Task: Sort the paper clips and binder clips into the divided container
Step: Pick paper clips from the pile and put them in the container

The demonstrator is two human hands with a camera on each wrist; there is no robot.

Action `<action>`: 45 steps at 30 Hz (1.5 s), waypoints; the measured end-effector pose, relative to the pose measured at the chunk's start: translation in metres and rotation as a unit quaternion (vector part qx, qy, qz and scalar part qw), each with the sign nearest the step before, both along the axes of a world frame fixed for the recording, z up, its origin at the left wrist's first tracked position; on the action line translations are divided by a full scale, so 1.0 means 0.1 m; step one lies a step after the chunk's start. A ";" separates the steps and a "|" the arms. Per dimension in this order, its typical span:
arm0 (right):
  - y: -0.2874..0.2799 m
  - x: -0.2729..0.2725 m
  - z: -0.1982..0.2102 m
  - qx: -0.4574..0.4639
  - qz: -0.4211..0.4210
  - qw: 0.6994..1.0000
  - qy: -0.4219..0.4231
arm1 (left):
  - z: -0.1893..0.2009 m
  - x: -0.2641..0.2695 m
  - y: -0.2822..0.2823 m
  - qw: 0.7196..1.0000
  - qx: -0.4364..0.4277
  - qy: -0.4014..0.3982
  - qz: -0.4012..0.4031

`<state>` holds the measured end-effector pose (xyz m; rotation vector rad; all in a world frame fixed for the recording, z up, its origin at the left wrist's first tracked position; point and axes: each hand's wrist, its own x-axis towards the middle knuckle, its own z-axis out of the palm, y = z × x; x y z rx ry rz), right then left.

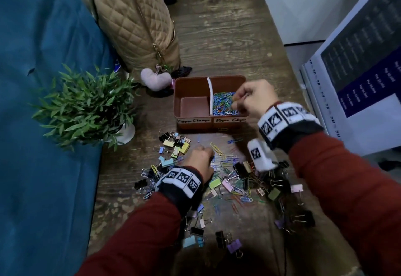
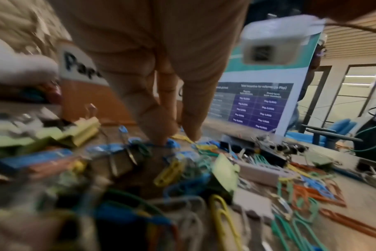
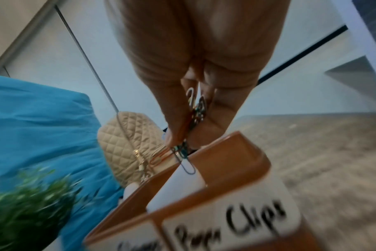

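Observation:
A brown divided container [image 1: 191, 84] stands on the wooden table. Its left compartment, labelled "Paper Clamps", is bare; its right one, labelled "Paper Clips", holds a heap of coloured paper clips [image 1: 223, 104]. My right hand [image 1: 235, 99] hovers over that right compartment and pinches several paper clips [image 3: 184, 151] that dangle from the fingertips above the white divider [image 3: 178, 183]. Nearer me, my left hand [image 1: 202, 152] reaches down into the loose pile, one fingertip [image 2: 161, 141] pressing a blue paper clip [image 2: 172, 143] on the table, the thumb slightly apart. Binder clips [image 1: 175, 145] and paper clips [image 1: 227, 160] lie scattered around it.
A potted plant [image 1: 86, 106] stands left of the pile, beside blue fabric [image 1: 43, 145]. A quilted beige bag [image 1: 134, 19] and a pink plush charm [image 1: 155, 79] sit behind the container. A printed board [image 1: 358, 58] leans at the right. More binder clips [image 1: 271, 188] lie near the front edge.

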<state>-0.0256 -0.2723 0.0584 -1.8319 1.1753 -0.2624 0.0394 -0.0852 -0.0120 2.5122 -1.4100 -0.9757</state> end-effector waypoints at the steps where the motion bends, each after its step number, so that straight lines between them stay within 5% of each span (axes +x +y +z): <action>1: -0.10 0.07 0.02 -0.012 -0.017 1.000 -0.002 | -0.02 -0.03 -0.01 1.000 0.007 0.006 -0.001; 6: -0.25 0.24 0.00 -0.050 0.022 0.998 0.029 | -0.09 -0.08 -0.05 1.000 0.012 0.008 0.012; 11: 0.02 -0.15 -0.17 -0.093 -0.012 0.995 -0.022 | -0.14 -0.01 -0.10 1.000 -0.012 -0.010 0.027; 16: 0.35 -0.52 -0.61 -0.046 0.084 0.985 0.147 | -0.23 0.03 -0.19 0.999 -0.032 -0.020 0.015; 19: 0.46 -0.53 -0.77 -0.057 0.221 0.947 0.228 | -0.21 0.00 -0.22 0.999 -0.036 -0.010 -0.016; 22: 0.59 -0.57 -0.77 -0.099 0.265 0.925 0.252 | -0.16 -0.03 -0.17 0.999 -0.039 -0.004 -0.022; 29: 0.84 -0.90 -0.84 -0.135 0.315 0.902 0.263 | -0.03 0.14 0.24 0.986 0.012 -0.168 0.005; 37: 0.88 -1.03 -0.74 -0.092 0.250 0.942 0.204 | 0.04 0.24 0.41 0.995 -0.012 -0.041 0.085; 45: 1.00 -1.27 -0.64 -0.050 0.249 0.936 0.243 | 0.17 0.35 0.71 0.967 -0.074 0.026 0.242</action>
